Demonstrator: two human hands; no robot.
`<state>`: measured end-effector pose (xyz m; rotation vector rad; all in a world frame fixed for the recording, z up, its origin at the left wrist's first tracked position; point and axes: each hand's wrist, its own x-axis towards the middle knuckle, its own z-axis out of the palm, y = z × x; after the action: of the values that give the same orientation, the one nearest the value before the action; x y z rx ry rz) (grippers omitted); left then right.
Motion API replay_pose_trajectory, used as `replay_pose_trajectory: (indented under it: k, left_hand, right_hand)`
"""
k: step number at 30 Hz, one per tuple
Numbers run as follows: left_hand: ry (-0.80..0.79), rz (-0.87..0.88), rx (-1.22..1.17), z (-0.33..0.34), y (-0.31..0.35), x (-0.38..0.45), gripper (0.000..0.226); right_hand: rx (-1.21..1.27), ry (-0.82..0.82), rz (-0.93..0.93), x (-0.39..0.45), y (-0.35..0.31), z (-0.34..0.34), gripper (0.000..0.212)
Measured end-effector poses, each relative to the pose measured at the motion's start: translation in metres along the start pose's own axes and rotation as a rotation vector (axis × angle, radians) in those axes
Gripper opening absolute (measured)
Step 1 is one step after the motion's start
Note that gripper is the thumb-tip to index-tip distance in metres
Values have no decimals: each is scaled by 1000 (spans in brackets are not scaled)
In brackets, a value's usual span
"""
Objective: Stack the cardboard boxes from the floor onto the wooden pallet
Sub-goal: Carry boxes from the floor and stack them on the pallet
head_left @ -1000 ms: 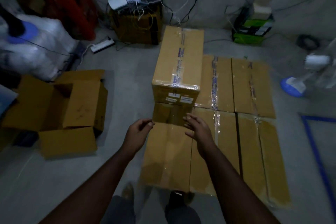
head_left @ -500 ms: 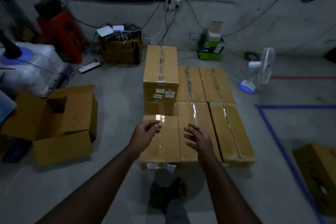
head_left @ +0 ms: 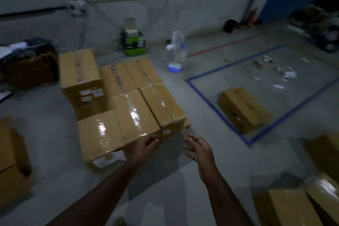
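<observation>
View swung right since before, lone cardboard box [head_left: 243,109] on floor beyond right hand [head_left: 199,147], long axis angled away leftward, left hand [head_left: 145,145] loosely curled, both hands empty, apart.

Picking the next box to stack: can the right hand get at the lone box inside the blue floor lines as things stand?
Probably not yet: the right hand, empty, is well short of the lone box. Only bare floor lies between, so a few steps should do it.
</observation>
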<state>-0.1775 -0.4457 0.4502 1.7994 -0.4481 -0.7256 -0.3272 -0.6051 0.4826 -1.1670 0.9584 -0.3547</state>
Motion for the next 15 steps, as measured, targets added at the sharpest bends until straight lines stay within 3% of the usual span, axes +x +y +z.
replay_pose_trajectory:
  k: [7, 15]
  left_hand:
    - [-350, -2, 81, 267, 31, -37, 13]
    - [-665, -33, 126, 475, 63, -16, 21]
  right_hand:
    - [117, 291, 35, -37, 22, -243, 17]
    - [280, 623, 106, -28, 41, -425, 17]
